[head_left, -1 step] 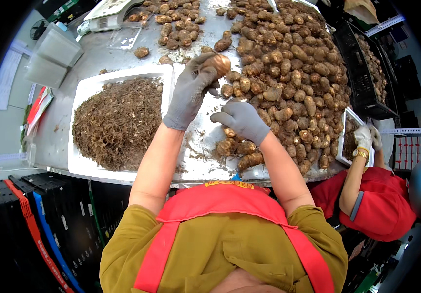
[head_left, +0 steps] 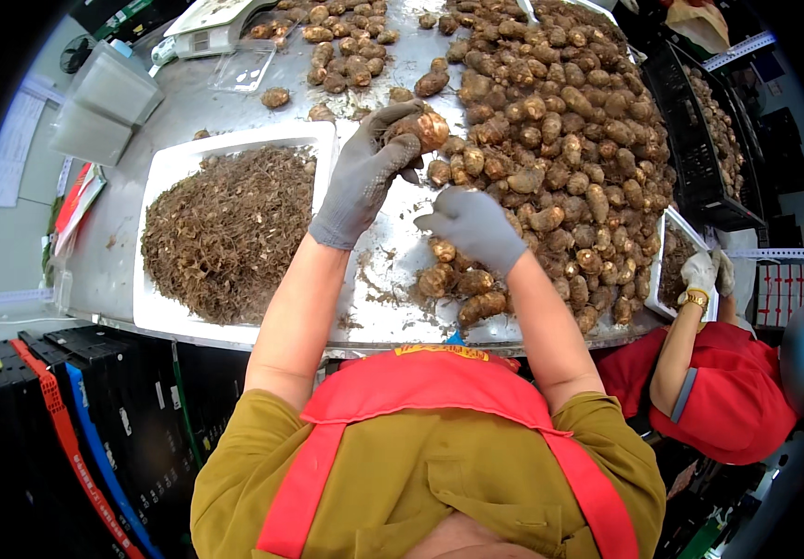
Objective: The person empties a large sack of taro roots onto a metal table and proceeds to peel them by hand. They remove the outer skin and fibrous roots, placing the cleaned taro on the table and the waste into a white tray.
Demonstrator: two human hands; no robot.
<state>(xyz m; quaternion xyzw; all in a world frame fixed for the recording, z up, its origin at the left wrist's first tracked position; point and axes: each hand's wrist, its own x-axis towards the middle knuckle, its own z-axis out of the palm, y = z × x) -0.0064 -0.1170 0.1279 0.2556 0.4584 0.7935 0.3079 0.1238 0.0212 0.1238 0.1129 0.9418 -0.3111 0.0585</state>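
My gloved left hand [head_left: 364,177] is closed around a brown tuber with a pale patch [head_left: 430,133]. Below and right of it, my gloved right hand [head_left: 472,228] has its thumb out to the left and its fingers curled underneath, hiding whatever may be in them. A big pile of hairy brown tubers [head_left: 570,158] covers the steel table [head_left: 113,224] on the right. Left of my left hand sits a white foam tray [head_left: 152,196] heaped with fibrous root scraps [head_left: 225,242]. A few tubers [head_left: 481,304] lie near the front edge.
A co-worker's gloved hand [head_left: 698,270] is over a smaller white tray [head_left: 665,233] at right, beside a black crate of tubers [head_left: 663,102]. A scale [head_left: 206,28], clear containers [head_left: 103,102] and loose tubers [head_left: 346,65] occupy the back left. Stacked crates [head_left: 113,429] stand below left.
The view has shifted slightly. My right hand has moved a little to the right, and the tuber in my left hand has turned slightly. The co-worker's hands moved slightly too.
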